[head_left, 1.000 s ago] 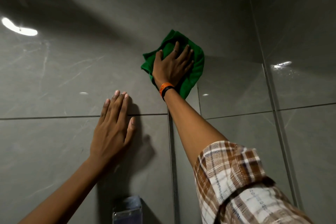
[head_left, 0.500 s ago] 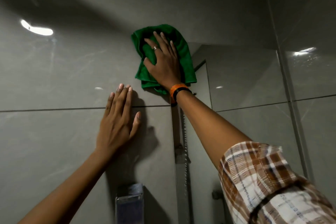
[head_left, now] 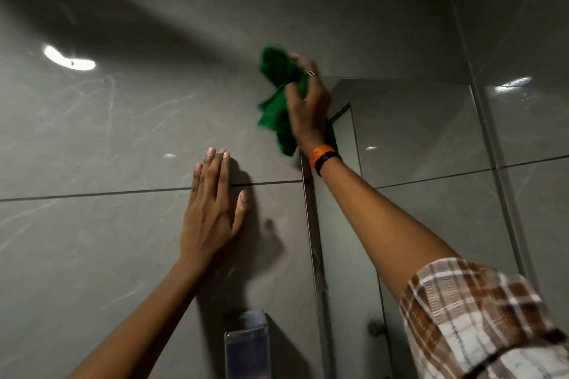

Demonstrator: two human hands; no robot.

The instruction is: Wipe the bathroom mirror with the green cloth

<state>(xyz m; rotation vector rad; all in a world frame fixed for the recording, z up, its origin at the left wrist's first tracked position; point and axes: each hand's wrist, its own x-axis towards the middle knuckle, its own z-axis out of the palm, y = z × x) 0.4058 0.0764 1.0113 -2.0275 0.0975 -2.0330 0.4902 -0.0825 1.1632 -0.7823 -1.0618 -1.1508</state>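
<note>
While the right hand [head_left: 308, 108] reaches high with the green cloth [head_left: 278, 101] bunched in its fingers, the wipe sits at the mirror's [head_left: 415, 126] upper left corner; cloth is crumpled, not spread flat, fingers curled and pinching it, thumb side toward the wall; it hangs mostly over the grey tiled wall [head_left: 123, 132] just left of the mirror edge, only its lower right part near the glass; motion blur there, so cannot tell whether the cloth actually touches the surface. Left hand [head_left: 212, 209] lies flat on the tile, fingers pressed together and thumb out, holding nothing, bracing; it straddles a grout line, well apart from the cloth. Mirror's metal edge strip [head_left: 311, 224] runs down between the two arms; a clear holder [head_left: 246, 344] sits on the wall below the left hand, contents unreadable. Plaid sleeve [head_left: 480, 317] is rolled up on the right arm; orange and black bands [head_left: 323, 157] at the wrist. Step judged: mid-wipe at the top corner, early to middle of the job; most glass to the right looks not yet covered. Next move likely calls for flattening the cloth under the palm and sweeping right across the glass; risk is a bunched cloth leaving streaks.
</note>
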